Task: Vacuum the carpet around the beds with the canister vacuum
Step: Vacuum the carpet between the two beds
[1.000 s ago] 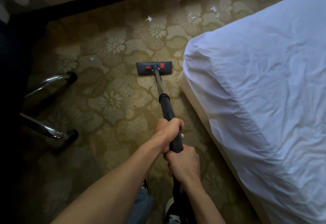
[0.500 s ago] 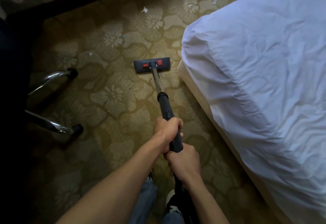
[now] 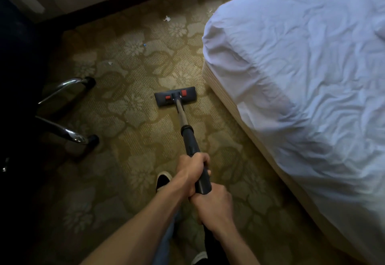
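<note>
Left hand: fingers wrapped tight round the black tube of the vacuum wand, the upper of the two grips
Right hand: curled round the same tube just below, touching the left hand at its 5 o'clock
Vacuum wand: rises from the hands toward 11 o'clock, thick black tube first, then a thin metal pipe
Floor head: flat on the carpet at 12 o'clock of the hands, dark with two red tabs
Bed: at 3 o'clock of the floor head, near it but apart, with a rumpled white sheet
Paper scraps: white bits on the carpet at 12 o'clock of the floor head
Chair legs: two chrome legs with black tips at 9 o'clock, well apart from the floor head
Shoe: dark with a pale toe, at 8 o'clock of the left hand
</note>
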Action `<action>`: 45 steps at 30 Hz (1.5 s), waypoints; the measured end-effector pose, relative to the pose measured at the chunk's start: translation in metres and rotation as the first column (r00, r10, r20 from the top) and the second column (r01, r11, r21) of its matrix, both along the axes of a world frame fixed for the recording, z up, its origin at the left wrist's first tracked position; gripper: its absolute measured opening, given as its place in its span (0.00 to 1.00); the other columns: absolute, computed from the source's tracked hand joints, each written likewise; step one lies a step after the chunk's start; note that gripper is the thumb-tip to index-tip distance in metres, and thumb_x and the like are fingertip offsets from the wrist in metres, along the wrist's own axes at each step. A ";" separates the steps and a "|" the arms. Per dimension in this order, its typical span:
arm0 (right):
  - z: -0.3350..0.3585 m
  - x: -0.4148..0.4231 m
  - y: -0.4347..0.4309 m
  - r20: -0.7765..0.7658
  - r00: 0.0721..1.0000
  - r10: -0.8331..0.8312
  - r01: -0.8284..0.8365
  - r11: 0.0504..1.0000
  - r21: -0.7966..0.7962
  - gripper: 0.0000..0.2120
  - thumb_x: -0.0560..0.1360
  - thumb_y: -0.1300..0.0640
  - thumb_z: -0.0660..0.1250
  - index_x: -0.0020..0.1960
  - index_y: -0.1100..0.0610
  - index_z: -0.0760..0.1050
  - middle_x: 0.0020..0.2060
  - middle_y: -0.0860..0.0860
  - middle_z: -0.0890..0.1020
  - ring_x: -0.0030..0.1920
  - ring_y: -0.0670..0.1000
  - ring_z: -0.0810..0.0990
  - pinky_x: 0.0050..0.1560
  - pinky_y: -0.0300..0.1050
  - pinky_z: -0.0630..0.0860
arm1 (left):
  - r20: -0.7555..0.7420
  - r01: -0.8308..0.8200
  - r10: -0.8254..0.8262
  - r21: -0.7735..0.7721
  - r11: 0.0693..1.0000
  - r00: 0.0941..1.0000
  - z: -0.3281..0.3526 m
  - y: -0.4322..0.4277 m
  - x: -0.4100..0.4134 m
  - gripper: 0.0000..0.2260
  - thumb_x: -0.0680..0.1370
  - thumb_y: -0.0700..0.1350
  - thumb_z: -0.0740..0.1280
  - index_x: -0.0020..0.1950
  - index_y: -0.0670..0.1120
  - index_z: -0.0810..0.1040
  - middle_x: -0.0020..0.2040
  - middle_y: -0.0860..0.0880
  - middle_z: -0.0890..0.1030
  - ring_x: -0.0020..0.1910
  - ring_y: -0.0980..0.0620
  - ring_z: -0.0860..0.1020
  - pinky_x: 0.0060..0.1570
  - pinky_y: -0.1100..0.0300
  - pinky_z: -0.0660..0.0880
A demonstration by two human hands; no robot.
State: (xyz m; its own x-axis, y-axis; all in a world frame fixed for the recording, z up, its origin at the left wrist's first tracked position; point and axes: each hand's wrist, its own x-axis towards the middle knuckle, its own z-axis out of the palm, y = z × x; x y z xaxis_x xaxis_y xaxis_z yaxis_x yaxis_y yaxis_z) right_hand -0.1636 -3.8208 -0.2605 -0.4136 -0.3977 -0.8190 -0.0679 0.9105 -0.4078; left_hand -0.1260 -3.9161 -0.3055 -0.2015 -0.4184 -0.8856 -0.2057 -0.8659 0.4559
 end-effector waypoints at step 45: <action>0.090 0.116 0.797 0.128 0.847 -0.516 0.531 0.836 -0.142 0.04 0.69 0.61 0.70 0.43 0.57 0.81 0.28 0.51 0.80 0.26 0.51 0.80 0.29 0.45 0.77 | -0.081 0.398 -0.395 0.032 0.917 0.915 0.103 0.790 0.071 0.08 0.73 0.33 0.69 0.40 0.41 0.71 0.31 0.45 0.73 0.24 0.50 0.72 0.27 0.59 0.72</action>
State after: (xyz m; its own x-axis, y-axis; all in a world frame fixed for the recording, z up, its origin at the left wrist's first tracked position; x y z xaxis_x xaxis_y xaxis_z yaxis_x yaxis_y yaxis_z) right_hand -0.0479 -3.0239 -0.1706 -0.5337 -0.2726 -0.8005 0.4396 0.7192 -0.5380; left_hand -0.0546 -3.1257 -0.2023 -0.4060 -0.2493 -0.8792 -0.5049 -0.7407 0.4432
